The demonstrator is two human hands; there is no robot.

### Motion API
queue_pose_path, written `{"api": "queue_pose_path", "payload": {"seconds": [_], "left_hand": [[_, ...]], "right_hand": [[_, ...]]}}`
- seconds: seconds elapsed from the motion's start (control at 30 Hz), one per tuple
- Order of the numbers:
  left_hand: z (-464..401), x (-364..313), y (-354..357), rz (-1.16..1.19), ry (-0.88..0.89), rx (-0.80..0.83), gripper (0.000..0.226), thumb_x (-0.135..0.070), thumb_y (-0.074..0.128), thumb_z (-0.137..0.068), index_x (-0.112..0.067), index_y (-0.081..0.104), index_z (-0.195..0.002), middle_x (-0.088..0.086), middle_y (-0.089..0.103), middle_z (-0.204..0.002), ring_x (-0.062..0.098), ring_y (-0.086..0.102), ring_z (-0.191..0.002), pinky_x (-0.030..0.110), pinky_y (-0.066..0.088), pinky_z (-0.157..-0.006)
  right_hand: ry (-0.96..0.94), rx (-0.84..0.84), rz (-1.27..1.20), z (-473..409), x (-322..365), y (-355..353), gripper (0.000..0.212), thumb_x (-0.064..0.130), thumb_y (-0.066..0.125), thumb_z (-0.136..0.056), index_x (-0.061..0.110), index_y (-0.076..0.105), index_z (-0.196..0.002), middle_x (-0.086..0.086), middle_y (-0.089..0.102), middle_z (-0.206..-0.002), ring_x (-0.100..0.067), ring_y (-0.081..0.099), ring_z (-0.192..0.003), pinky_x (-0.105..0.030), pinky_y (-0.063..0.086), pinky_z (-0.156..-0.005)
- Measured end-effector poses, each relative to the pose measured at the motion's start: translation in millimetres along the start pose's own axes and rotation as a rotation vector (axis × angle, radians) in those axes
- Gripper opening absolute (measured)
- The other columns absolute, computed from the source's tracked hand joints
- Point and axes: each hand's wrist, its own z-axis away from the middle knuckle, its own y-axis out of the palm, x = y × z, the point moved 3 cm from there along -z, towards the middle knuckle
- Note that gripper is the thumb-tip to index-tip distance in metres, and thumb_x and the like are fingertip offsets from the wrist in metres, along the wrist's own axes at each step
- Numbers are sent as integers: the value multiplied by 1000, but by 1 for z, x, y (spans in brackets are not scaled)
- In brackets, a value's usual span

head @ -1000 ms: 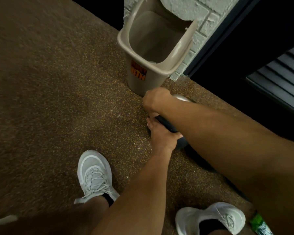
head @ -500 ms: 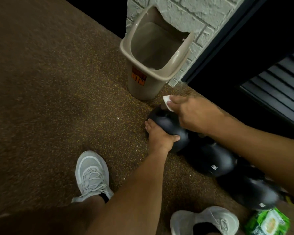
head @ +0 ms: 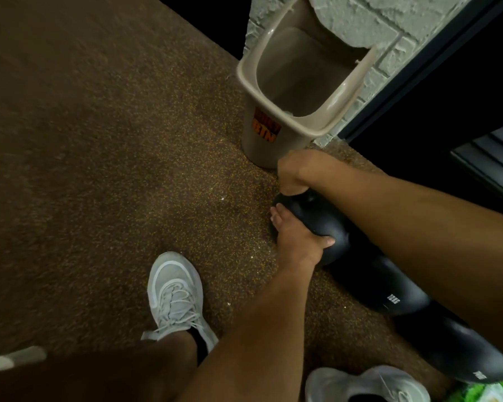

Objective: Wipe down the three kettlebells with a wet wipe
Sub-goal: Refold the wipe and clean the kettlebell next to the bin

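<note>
A: Running along the right edge of the floor (head: 99, 169), three black kettlebells sit in a row: the far kettlebell (head: 314, 221) near the tan bin (head: 273, 146) at the brick wall's (head: 360, 15) corner, the middle kettlebell (head: 381, 282) touching it, the near kettlebell (head: 459, 352) beside the green packet (head: 482, 393) at the bottom right corner.

B: And free space?

A: Open floor spreads wide to the left, with only the left shoe (head: 176, 297) on it; the right shoe (head: 366, 384) stands at the bottom edge, just beside the near kettlebell.

B: What changed from half a second ago?

A: The right hand (head: 299, 172) has moved from the top of the far kettlebell to its far side, nearer the bin. The white wipe that showed at its fingertips is now hidden.

B: How do the hands stand?

A: The right hand is curled tight, pressing on the far kettlebell's upper end; whether it grips the wipe or the handle cannot be told. The left hand (head: 296, 239) clasps the far kettlebell's body, thumb on the near side, fingers wrapped over the left side.
</note>
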Motion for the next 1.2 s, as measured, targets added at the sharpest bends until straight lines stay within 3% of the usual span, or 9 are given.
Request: {"api": "queue_pose_path", "payload": {"seconds": [0.17, 0.27, 0.33, 0.53, 0.67, 0.77, 0.9, 1.1, 1.2], "left_hand": [[2, -2, 2, 9, -9, 8, 138, -26, 93, -71, -11, -8, -163, 6, -13, -172, 22, -1, -159, 33, 18, -125], [1, 0, 3, 12, -15, -3, 138, -26, 94, -70, -11, -7, -163, 5, -11, -172, 22, 2, -159, 29, 18, -124], [2, 2, 4, 17, -20, -20, 139, -26, 95, -68, -11, -5, -163, 4, -9, -172, 22, 6, -159, 29, 19, -123], [2, 8, 3, 98, -26, -24, 140, -24, 97, -65, -16, -2, -164, 1, -6, -172, 25, 17, -157, 39, 29, -124], [8, 21, 3, 262, -38, -19, 139, -28, 93, -57, -33, 3, -162, -5, 8, -172, 30, 25, -154, 50, 34, -121], [19, 33, 0, 597, -175, -1, 116, -27, 79, -63, -52, 17, -157, -5, 21, -168, 30, 42, -139, 53, 41, -109], [31, 37, -2, 745, -286, 59, 105, -42, 80, -72, -64, 15, -151, -3, 18, -169, 41, 37, -142, 76, 33, -103], [37, 51, 5, 652, -320, -23, 83, -51, 58, -96, -62, -1, -154, 1, 4, -171, 47, 29, -148, 76, 37, -104], [35, 67, 12, 647, -365, -22, 108, -82, 66, -64, -61, 9, -153, 10, 33, -160, 46, 52, -130, 73, 51, -86]], "right_hand": [[53, -2, -235, -4, -21, 4, 15, 19, 55, -90, 8, 65, -92, -7, 60, -88, -20, 54, -71, -31, 44, -66], [106, -97, -686, 10, -45, 12, 9, 15, 57, -93, 11, 58, -85, -7, 59, -92, -24, 58, -79, -28, 49, -60], [126, -134, -892, 22, -60, 23, 18, 14, 58, -93, 10, 60, -76, -9, 65, -91, -26, 64, -68, -28, 55, -56], [219, -343, -1045, 50, -91, 55, 39, 45, 71, -80, 7, 71, -72, -8, 63, -59, -21, 53, -49, -32, 42, -51], [103, -348, -1113, 65, -82, 65, 34, 36, 72, -82, 3, 76, -89, -12, 62, -63, -18, 52, -58, -32, 42, -56], [88, -353, -1141, 77, -69, 74, 19, 32, 71, -77, 19, 80, -86, 8, 73, -74, -14, 64, -72, -29, 49, -63], [30, -404, -1125, 98, -48, 85, 15, 41, 70, -76, 32, 81, -82, 13, 76, -88, -9, 69, -90, -31, 56, -84], [-15, -426, -1008, 127, -8, 107, 32, 38, 59, -95, 15, 75, -81, 0, 69, -70, -4, 58, -62, -23, 45, -57], [-7, -448, -1030, 137, 15, 121, 27, 36, 62, -92, 18, 72, -74, 6, 67, -64, -4, 61, -63, -30, 49, -62]]}}
